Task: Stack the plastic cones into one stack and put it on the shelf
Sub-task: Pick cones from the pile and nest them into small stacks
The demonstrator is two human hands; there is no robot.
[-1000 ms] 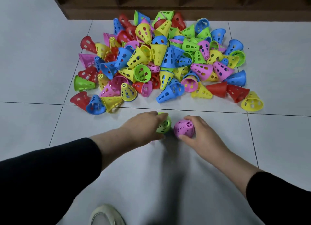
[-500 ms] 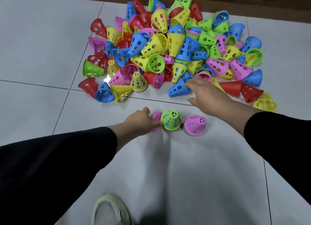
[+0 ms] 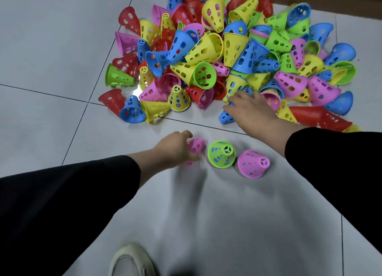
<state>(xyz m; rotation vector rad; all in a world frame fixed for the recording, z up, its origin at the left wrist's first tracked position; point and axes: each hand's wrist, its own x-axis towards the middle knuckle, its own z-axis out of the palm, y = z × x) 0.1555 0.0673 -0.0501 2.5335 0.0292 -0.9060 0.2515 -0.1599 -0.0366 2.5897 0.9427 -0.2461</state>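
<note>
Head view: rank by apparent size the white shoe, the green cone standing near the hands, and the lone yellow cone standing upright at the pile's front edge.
1. white shoe, partly cut off
2. green cone
3. yellow cone, farther away, so possibly equal in true size

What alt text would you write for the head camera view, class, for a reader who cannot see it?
A person's right hand reaches onto a blue cone at the edge of a heap of coloured cones, while the left hand grips a pink cone. Green-topped and pink-topped stacks stand beside it.

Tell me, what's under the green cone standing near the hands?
Under the green cone you can see thin rims of other cones, reddish and yellowish, so it tops a small stack. How many are nested inside is hidden by its wall.
</note>
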